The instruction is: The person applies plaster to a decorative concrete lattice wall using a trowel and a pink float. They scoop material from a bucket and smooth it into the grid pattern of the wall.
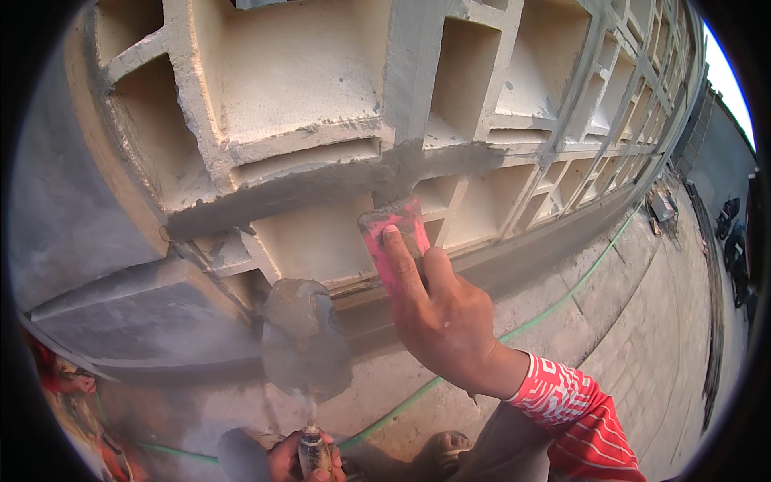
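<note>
My right hand [446, 325] grips a small pink flat pad [391, 233] smeared with grey mortar, its index finger stretched along the face. The pad's upper end is against a lower joint of the pale block wall [301, 72], just under a band of wet dark mortar [305, 189]. Low in the picture, my left hand [285, 459] is wrapped round the worn handle of a trowel [313, 454]. Grey mortar coats the trowel's blade [305, 337], which points up toward the wall's foot. The pad's exact kind is not clear.
A green hose [554, 309] runs along the concrete ground [642, 321] beside the wall. A smooth grey ledge [136, 313] juts out at the left. Another person's hand [79, 384] shows at the lower left. My foot [451, 444] stands below. Dark objects [732, 249] lie far right.
</note>
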`<state>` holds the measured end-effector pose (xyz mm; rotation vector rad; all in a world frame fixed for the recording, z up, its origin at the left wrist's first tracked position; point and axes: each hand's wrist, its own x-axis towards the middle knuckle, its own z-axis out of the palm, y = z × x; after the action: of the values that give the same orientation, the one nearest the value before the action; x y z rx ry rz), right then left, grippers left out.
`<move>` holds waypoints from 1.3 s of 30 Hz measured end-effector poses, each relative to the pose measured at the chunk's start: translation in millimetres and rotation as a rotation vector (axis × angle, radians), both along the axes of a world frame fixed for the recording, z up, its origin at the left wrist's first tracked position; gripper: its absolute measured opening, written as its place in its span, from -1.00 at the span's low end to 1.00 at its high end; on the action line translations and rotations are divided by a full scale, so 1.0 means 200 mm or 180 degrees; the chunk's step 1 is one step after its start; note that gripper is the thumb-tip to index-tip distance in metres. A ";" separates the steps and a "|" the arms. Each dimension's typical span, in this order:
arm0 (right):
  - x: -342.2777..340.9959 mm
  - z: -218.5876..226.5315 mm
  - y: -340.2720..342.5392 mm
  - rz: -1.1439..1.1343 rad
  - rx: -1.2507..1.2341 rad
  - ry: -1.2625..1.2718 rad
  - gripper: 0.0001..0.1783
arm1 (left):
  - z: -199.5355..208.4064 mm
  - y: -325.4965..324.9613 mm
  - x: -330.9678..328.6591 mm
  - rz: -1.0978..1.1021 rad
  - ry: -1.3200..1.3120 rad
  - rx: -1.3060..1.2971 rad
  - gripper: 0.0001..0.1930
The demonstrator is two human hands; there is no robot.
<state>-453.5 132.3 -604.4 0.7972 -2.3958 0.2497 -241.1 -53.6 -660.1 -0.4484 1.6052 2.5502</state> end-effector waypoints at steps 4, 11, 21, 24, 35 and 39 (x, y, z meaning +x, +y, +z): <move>0.08 -0.12 0.06 0.0422 0.0058 -0.0538 -0.29 | -0.01 -0.01 -0.01 -0.0068 0.0301 -0.0244 -0.38; 0.00 0.06 0.13 0.0429 0.0119 0.0168 -0.34 | -0.05 -0.02 0.03 -0.0046 0.0207 -0.0368 -0.38; -0.07 0.05 0.17 0.0771 0.0465 0.0195 -0.24 | -0.03 0.03 0.03 0.0210 0.0161 -0.0135 -0.48; -0.09 -0.06 0.17 0.1019 0.0601 0.0060 -0.26 | -0.08 0.03 0.05 0.0343 0.0222 -0.0266 -0.50; -0.11 0.00 0.26 0.1069 0.0812 0.0044 -0.33 | -0.05 0.03 0.03 0.0347 0.0247 -0.0160 -0.38; -0.07 0.11 0.27 0.1052 0.0644 0.0347 -0.40 | -0.09 0.06 0.02 0.0635 0.0256 -0.0305 -0.42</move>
<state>-466.9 186.4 -581.4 1.2690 -2.2020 0.0907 -237.9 -42.5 -678.0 -0.5478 1.8017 2.6734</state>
